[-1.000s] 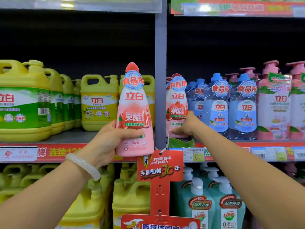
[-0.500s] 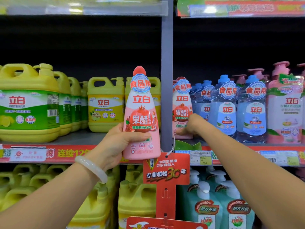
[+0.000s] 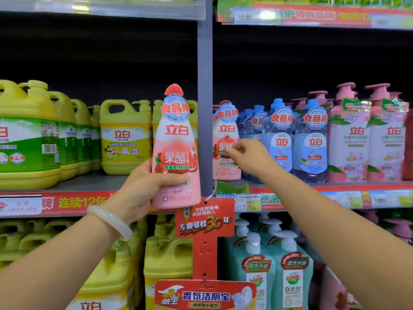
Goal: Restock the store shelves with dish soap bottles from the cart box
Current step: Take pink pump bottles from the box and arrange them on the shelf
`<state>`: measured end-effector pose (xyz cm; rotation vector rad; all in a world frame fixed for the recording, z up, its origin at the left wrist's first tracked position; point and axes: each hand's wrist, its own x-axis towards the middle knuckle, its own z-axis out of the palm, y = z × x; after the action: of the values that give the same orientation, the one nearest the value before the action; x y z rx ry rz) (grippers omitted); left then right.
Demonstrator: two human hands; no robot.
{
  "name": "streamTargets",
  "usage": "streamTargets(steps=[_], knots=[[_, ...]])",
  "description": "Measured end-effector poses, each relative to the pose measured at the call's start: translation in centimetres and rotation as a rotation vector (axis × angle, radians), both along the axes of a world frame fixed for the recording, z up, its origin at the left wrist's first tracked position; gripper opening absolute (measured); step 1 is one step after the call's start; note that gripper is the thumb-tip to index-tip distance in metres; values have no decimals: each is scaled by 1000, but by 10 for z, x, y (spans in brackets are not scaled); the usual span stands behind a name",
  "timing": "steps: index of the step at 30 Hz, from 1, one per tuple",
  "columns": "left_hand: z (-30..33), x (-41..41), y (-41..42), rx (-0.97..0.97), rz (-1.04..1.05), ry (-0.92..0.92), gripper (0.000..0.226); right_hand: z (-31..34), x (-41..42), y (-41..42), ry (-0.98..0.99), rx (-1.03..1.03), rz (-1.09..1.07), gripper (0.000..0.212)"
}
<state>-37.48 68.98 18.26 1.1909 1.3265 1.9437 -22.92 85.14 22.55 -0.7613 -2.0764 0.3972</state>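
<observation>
- Left hand [image 3: 143, 186]: we grip the pink dish soap bottle [image 3: 176, 153] upright, unshelved as before, just left of the shelf post [image 3: 204, 86].
- Right hand [image 3: 248, 156]: fingers loosely curled, holding nothing; it has let go of the shelved pink bottle [image 3: 225, 139], fingertips near its label.
- Shelf [image 3: 335, 186] beyond: we judge that bottle placed, ours next.
</observation>
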Motion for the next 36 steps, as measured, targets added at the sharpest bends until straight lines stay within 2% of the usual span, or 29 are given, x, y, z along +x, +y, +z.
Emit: streamTargets(steps=[1,3,5,7,11,15,17,21,27,31,36], knots=[[2,5,1,21,-12,-3,74,0,7,-10,75,-99,170,28],[8,19,5,52,-56,10,72,-2,21,-28,85,-293,472,17],[16,35,14,65,-95,28,70,-5,29,-34,12,-348,621,10],[21,49,26,62,-109,42,62,-9,37,-32,1,-356,671,24],[26,69,53,37,-166,93,33,-11,57,-17,77,-359,631,31],[39,79,77,9,-116,290,44,0,74,0,117,-318,512,45],[46,83,83,28,-71,370,43,5,75,6,130,-294,456,47],[52,80,97,3,52,512,61,9,68,15,96,-213,376,52],[44,86,109,-43,255,498,78,6,49,24,-33,-134,277,51],[40,88,117,-124,291,475,88,-2,40,28,-92,-135,248,48],[37,87,125,-282,331,480,75,-8,31,29,-210,-45,108,40]])
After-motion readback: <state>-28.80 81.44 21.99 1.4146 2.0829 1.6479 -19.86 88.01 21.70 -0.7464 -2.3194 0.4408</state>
